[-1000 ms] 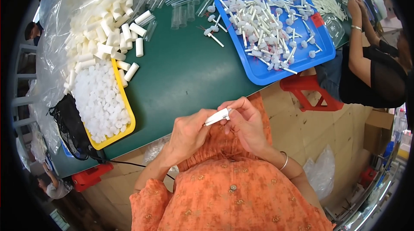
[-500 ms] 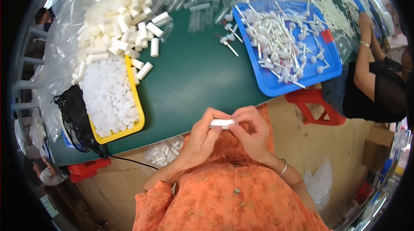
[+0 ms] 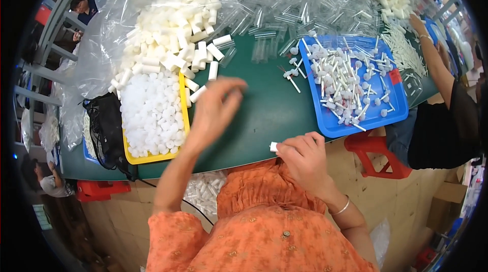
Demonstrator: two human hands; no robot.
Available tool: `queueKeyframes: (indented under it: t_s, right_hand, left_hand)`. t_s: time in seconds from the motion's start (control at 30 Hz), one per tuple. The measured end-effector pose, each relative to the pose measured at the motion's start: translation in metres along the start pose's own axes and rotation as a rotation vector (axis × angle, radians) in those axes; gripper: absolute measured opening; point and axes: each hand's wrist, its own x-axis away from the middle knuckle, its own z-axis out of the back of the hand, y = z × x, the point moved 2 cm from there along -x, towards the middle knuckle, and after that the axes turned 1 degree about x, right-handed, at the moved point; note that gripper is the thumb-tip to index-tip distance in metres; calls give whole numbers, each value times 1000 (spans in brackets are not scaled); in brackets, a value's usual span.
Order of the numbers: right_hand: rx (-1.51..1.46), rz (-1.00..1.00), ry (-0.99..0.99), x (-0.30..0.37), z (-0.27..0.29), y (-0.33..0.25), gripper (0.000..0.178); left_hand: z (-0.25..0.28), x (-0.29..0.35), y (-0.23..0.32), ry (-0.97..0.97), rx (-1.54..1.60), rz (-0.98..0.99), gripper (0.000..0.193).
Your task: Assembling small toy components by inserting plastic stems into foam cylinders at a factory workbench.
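The right hand (image 3: pixel 305 159) pinches a white cylinder (image 3: pixel 274 146) so its end lies exposed, while the left hand (image 3: pixel 215 108), loosely spread, looks empty.

The left hand (image 3: pixel 216 109) is blurred, while fingers (image 3: pixel 297 143) of the right hand (image 3: pixel 307 163) partly hide a white piece (image 3: pixel 273 147).
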Motion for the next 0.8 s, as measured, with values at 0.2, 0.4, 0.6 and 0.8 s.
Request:
queueKeyframes:
  t_s: [0.2, 0.4, 0.6, 0.8]
  right_hand:
    - [-94, -28, 19, 9, -17, 4, 17]
    - [-522, -520, 90, 16, 32, 8, 20]
    - [-612, -428, 121, 7, 43, 9, 23]
    - [-666, -456, -64, 15, 33, 6, 21]
  left_hand:
    - [-12, -89, -54, 170, -882, -282, 14]
    - [-19, -47, 9, 112, -366, -407, 30]
    - [-52, 65, 47, -490, 659, 191, 28]
    - [-57, 84, 42, -514, 644, 153, 31]
